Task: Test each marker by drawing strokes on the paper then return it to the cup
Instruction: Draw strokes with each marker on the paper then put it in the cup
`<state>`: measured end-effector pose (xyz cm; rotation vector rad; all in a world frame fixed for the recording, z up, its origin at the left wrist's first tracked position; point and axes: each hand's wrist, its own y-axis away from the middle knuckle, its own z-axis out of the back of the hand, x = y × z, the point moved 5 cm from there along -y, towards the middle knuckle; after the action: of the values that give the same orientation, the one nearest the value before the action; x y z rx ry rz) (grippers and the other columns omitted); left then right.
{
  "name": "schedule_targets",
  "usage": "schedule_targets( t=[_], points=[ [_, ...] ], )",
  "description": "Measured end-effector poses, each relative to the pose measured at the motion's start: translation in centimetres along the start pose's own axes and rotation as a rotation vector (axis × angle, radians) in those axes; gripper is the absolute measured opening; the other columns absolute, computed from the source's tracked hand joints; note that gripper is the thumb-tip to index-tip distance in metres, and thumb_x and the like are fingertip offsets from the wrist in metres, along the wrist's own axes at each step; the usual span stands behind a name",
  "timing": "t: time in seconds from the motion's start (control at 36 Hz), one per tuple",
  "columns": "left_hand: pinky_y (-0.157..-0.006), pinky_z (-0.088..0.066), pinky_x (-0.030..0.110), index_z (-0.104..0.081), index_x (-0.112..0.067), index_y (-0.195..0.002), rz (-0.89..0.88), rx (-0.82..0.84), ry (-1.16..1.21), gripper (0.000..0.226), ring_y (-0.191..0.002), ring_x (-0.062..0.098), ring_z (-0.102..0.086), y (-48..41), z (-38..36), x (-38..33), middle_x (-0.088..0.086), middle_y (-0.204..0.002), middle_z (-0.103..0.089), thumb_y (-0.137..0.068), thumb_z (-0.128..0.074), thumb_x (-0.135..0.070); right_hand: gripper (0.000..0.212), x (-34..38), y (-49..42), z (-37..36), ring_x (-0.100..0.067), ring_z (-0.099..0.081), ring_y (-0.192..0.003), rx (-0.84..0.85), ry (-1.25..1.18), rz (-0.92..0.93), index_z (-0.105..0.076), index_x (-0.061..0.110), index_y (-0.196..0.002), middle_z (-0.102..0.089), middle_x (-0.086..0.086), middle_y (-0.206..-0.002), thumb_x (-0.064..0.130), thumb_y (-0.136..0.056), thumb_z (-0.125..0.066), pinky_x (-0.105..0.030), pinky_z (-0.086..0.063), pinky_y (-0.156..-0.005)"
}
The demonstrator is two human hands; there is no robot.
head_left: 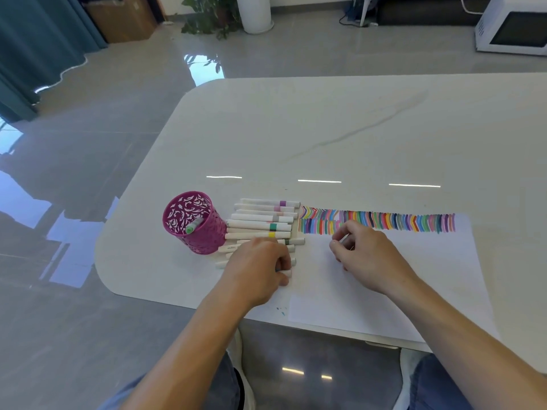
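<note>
Left grip [260, 266] is pinching a marker [287, 272] from the row. Right grip [365, 255] is curled over the paper [414, 276], can't tell if it's holding anything. Next I reckon: uncap, stroke, cup [194, 221].

Home-like living or dining room, glossy grey tiled floor [88, 128], white marble-look table [325, 128] near, teal curtains [35, 39] far left, cardboard box [124, 19], potted plant [207, 16], white microwave [515, 28] far right
</note>
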<state>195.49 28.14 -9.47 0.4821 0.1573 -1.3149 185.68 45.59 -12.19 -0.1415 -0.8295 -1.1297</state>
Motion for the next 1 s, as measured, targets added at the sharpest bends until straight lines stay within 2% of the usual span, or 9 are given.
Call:
schedule_targets(
  t=[0.17,0.25,0.36,0.47,0.58,0.69,0.75,0.86,1.0],
  points=[
    [-0.076,-0.046,0.026,-0.075,-0.027,-0.099,-0.037,-0.028,-0.052,0.017,-0.09,0.013,-0.056,-0.2,-0.5,-0.3,-0.012,-0.096,-0.061,-0.082,-0.078,-0.026,0.009,-0.2,-0.2,-0.2,-0.011,-0.069,-0.081,0.006,0.008,0.002,-0.061,0.029,-0.106,-0.07,0.012,-0.089,0.035,-0.1,-0.06,-0.037,-0.06,-0.08],
    [-0.078,-0.048,0.023,-0.073,-0.028,-0.097,-0.054,-0.029,0.048,0.012,-0.088,0.007,-0.056,-0.4,-0.2,-0.2,-0.016,-0.093,-0.058,-0.085,-0.073,-0.028,0.008,-0.3,-0.2,-0.2,-0.011,-0.07,-0.081,0.002,0.005,0.003,-0.061,0.03,-0.105,-0.07,0.012,-0.089,0.036,-0.1,-0.059,-0.039,-0.061,-0.081],
    [-0.068,-0.041,0.008,-0.068,-0.032,-0.094,-0.085,-0.087,0.26,0.007,-0.084,-0.001,-0.056,-0.8,0.8,-0.9,-0.016,-0.091,-0.059,-0.089,-0.072,-0.029,0.007,-0.2,-0.1,0.0,-0.01,-0.069,-0.079,-0.011,-0.011,0.017,-0.06,0.031,-0.103,-0.07,0.012,-0.088,0.037,-0.1,-0.059,-0.038,-0.061,-0.079],
    [-0.068,-0.047,0.013,-0.064,-0.033,-0.093,-0.097,-0.2,0.552,0.012,-0.081,0.003,-0.061,-1.2,1.8,-1.7,-0.016,-0.086,-0.066,-0.09,-0.071,-0.024,0.004,0.1,0.1,0.3,-0.01,-0.07,-0.078,-0.017,-0.082,0.04,-0.062,0.031,-0.099,-0.071,0.01,-0.086,0.035,-0.099,-0.061,-0.039,-0.061,-0.079],
    [-0.078,-0.057,0.029,-0.068,-0.029,-0.104,-0.094,-0.293,0.807,0.017,-0.087,0.009,-0.067,-1.6,2.6,-2.2,-0.011,-0.094,-0.071,-0.093,-0.069,-0.017,0.004,0.9,0.5,0.7,-0.01,-0.07,-0.076,0.008,-0.207,0.113,-0.066,0.031,-0.095,-0.073,0.007,-0.084,0.032,-0.098,-0.063,-0.04,-0.061,-0.078],
    [-0.08,-0.057,0.024,-0.07,-0.029,-0.115,-0.131,-0.338,0.997,0.03,-0.093,0.015,-0.071,-2.1,2.8,-3.1,-0.002,-0.098,-0.074,-0.095,-0.065,-0.007,0.012,1.6,1.0,1.0,-0.004,-0.071,-0.083,0.035,-0.31,0.2,-0.07,0.033,-0.097,-0.074,0.013,-0.087,0.033,-0.102,-0.059,-0.033,-0.06,-0.08],
    [-0.079,-0.057,0.024,-0.071,-0.022,-0.113,-0.132,-0.34,1.079,0.026,-0.092,0.017,-0.072,-2.4,2.6,-3.6,0.001,-0.097,-0.075,-0.094,-0.065,-0.005,0.02,1.7,1.2,1.1,-0.007,-0.071,-0.088,0.063,-0.35,0.206,-0.071,0.031,-0.099,-0.074,0.012,-0.09,0.038,-0.104,-0.053,-0.036,-0.059,-0.085],
    [-0.077,-0.06,0.029,-0.069,-0.014,-0.107,-0.128,-0.355,1.116,0.02,-0.088,0.02,-0.073,-2.9,2.0,-4.1,0.004,-0.096,-0.075,-0.092,-0.067,-0.002,0.027,1.7,1.4,1.6,-0.011,-0.073,-0.085,0.117,-0.445,0.215,-0.07,0.027,-0.102,-0.076,0.007,-0.09,0.043,-0.106,-0.049,-0.036,-0.06,-0.082],
    [-0.072,-0.058,0.022,-0.068,-0.013,-0.102,-0.058,-0.234,1.043,0.012,-0.08,0.018,-0.075,-3.7,0.4,-5.0,0.004,-0.087,-0.075,-0.093,-0.068,-0.005,0.028,0.0,1.4,2.7,-0.016,-0.063,-0.069,0.017,-0.235,0.218,-0.064,0.026,-0.091,-0.067,0.001,-0.076,0.048,-0.104,-0.051,-0.04,-0.053,-0.067]
  ],
)
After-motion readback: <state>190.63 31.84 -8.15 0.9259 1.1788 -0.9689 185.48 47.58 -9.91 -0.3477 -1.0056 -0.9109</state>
